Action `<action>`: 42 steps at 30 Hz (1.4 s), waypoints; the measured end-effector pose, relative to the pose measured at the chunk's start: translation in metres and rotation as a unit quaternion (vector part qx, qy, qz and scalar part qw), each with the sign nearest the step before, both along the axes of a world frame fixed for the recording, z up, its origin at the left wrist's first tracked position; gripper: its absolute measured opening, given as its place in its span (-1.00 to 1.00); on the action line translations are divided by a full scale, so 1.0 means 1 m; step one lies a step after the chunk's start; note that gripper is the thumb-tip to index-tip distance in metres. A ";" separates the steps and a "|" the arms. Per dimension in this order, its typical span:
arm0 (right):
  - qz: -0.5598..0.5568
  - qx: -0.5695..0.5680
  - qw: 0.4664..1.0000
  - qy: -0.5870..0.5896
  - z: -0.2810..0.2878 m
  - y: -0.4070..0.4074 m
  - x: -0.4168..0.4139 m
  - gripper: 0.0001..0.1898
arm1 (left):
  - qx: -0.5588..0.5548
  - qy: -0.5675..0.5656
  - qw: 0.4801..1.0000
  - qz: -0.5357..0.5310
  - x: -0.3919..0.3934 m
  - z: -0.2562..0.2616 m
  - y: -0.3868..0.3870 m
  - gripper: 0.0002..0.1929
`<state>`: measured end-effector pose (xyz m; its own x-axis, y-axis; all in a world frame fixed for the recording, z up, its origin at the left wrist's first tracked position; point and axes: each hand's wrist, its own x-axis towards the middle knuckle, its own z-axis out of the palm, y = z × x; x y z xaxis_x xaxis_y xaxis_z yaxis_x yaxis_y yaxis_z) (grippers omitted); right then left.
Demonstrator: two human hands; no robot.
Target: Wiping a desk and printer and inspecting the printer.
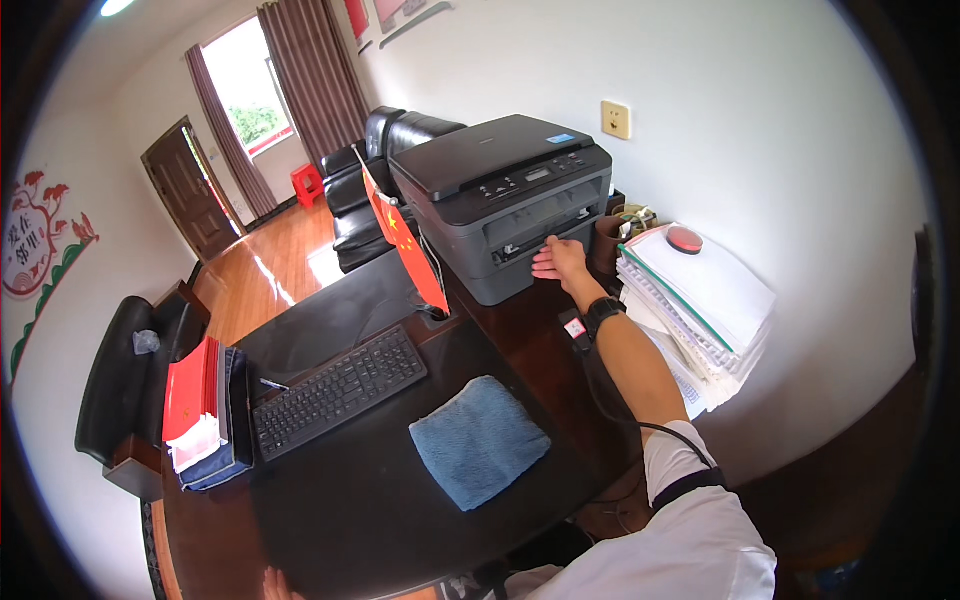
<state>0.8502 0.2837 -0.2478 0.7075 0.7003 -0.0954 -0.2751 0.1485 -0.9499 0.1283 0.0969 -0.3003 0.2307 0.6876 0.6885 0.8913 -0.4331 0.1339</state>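
Observation:
My right hand (564,264) is at the front of a black multifunction printer (517,195), by the lower edge of its paper opening. Its fingers are extended and spread from the thumb, with nothing visible in them. Whether the fingertips press on the printer is hard to tell. A black watch or band (602,315) circles that wrist. At the bottom edge, only the fingers of my left hand (279,585) show, by the near edge of the desk (345,517), holding nothing visible. A folded blue cloth (480,442) lies on the desk between my hands.
Left of the cloth are a black keyboard (341,390), a pen (274,385) and red folders (193,394). A small red flag (409,244) stands by the printer. Stacked papers (697,300) bear a round red ink pad (684,240). A black cable (600,397) runs beneath my right forearm.

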 end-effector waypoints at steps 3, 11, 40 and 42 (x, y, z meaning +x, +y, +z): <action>0.011 -0.008 1.000 -0.012 0.001 -0.002 -0.002 -0.71 | 0.001 0.001 1.000 0.005 -0.003 -0.001 -0.002 -0.52; 0.024 0.050 0.993 -0.101 0.009 0.002 0.007 -0.87 | 0.009 0.010 1.000 0.008 -0.004 0.000 -0.002 -0.52; 0.000 0.077 0.989 0.126 0.001 0.005 0.012 -0.79 | 0.024 0.004 1.000 0.002 -0.004 -0.004 -0.003 -0.53; -0.011 0.062 0.984 0.165 0.003 0.006 0.015 -0.76 | 0.024 0.001 1.000 0.007 -0.005 -0.005 -0.003 -0.53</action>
